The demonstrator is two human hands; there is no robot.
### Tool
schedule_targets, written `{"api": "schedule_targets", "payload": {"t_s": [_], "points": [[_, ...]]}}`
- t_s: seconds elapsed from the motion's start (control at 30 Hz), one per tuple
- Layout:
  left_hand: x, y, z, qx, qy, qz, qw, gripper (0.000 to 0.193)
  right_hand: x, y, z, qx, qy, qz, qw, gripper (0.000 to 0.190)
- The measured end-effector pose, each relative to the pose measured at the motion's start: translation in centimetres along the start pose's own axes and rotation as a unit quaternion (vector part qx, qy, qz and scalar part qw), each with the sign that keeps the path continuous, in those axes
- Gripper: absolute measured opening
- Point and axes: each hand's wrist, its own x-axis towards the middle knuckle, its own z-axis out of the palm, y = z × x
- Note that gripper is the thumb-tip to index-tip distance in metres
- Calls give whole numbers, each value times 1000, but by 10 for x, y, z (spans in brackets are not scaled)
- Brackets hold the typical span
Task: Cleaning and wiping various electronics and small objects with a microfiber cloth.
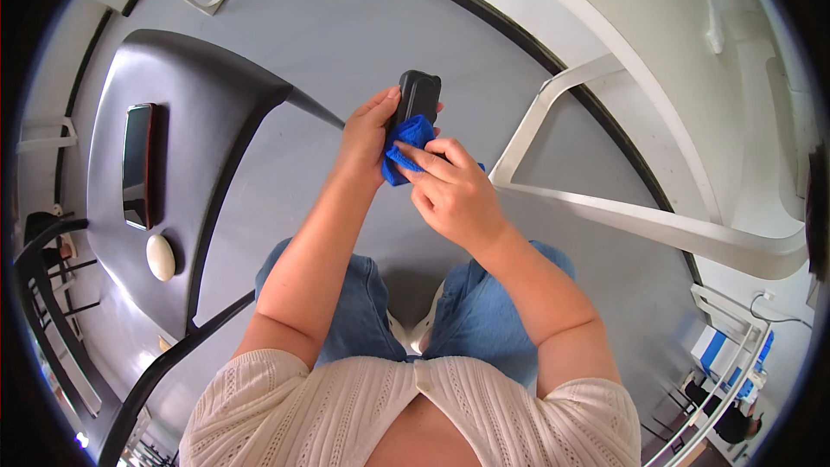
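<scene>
In front of my body, my left hand grips a black oblong case from its left side, with fingertips showing at its right edge. My right hand pinches a crumpled blue cloth against the lower part of the case. The cloth and fingers cover that part, so its near end is hidden. To the left, a smartphone with a dark screen lies on a grey chair seat. A smooth off-white oval object rests beside the phone, nearer to me.
A white metal frame stands close on the right, and a black chair armrest curves at lower left. Grey floor spreads beneath. Another person is far off at lower right, near blue-and-white boxes.
</scene>
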Motion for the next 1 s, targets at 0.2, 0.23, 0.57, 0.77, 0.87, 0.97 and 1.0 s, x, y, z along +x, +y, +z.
{"api": "schedule_targets", "payload": {"t_s": [0.2, 0.23, 0.57, 0.77, 0.87, 0.97, 1.0], "points": [[-2, 15, 5, -35, -41, 25, 998, 37, -12, 17, -11, 93, -72, 208, 971, 18], [-4, 19, 7, -79, -48, 3, 996, 37, -14, 27, -15, 94, -41, 276, 956, 20], [-2, -2, -10, -159, -82, -67, 982, 29, 10, 35, -17, -58, 54, 20, 997, 50], [-19, 6, 7, -20, -167, -40, 985, 25, 2, 60, -47, -47, 202, 227, 952, 38], [-18, 3, 3, 115, -146, 0, 983, 25, 22, 25, -48, -59, 100, -19, 993, 38], [-15, 0, -2, 130, -145, 22, 981, 24, 16, 38, -43, -12, 89, 73, 993, 37], [-13, -3, -7, 78, -141, 27, 987, 25, 12, 48, -44, -19, 74, 132, 988, 35]]}}
